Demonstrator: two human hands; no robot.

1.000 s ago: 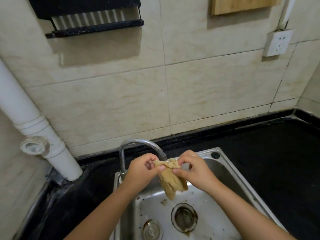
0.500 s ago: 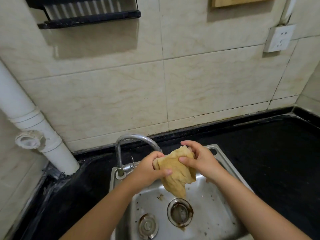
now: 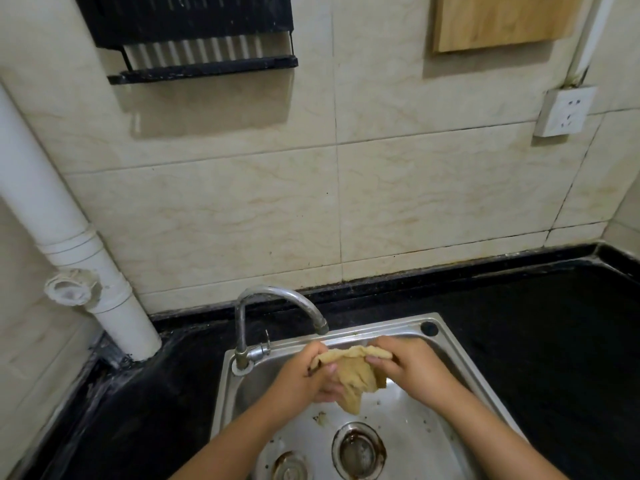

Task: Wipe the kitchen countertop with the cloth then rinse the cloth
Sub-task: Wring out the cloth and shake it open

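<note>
Hanging bunched over the steel sink (image 3: 460, 351), just below the tap (image 3: 277, 299): tan cloth (image 3: 353, 372). Pinching its top edge from either side, left hand (image 3: 301, 379) and right hand (image 3: 412, 368), each grip closed on fabric. Surrounding all, black surface (image 3: 536, 341).

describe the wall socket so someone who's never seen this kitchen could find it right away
Start at the steel sink and look up the tiled wall to the far right. The white wall socket sits below a white conduit, right of the hanging wooden board; it alone has pin holes.
</note>
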